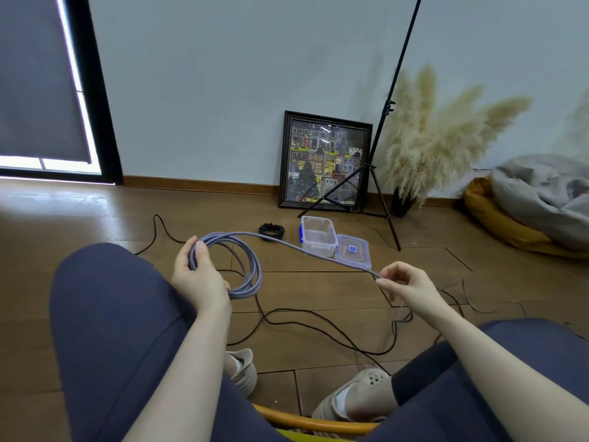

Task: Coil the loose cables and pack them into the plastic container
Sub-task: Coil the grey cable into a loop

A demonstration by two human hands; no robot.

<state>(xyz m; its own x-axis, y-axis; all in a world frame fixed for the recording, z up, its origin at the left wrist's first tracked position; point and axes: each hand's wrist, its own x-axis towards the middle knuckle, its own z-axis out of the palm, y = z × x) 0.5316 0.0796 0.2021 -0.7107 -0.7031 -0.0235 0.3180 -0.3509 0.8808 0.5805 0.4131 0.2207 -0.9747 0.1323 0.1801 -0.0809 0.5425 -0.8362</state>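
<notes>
A grey-purple cable [251, 269] is wound into several loops, gripped at their left side by my left hand [197, 275]. Its free end stretches to the right, where my right hand [404, 287] pinches it near the tip. On the floor beyond stands the clear plastic container [318, 235] with blue clips, open, its lid [353, 252] lying right beside it. A small black coiled cable [271, 230] lies left of the container. Long thin dark cables [306, 323] trail loose over the floor between my knees and to the right.
A framed picture [325, 161] leans on the wall, with a black light stand [379, 173] in front of it. Pampas grass in a dark vase [402, 202] and a cushion with a grey blanket [541, 199] sit to the right. My shoes [357, 397] rest on the wooden floor.
</notes>
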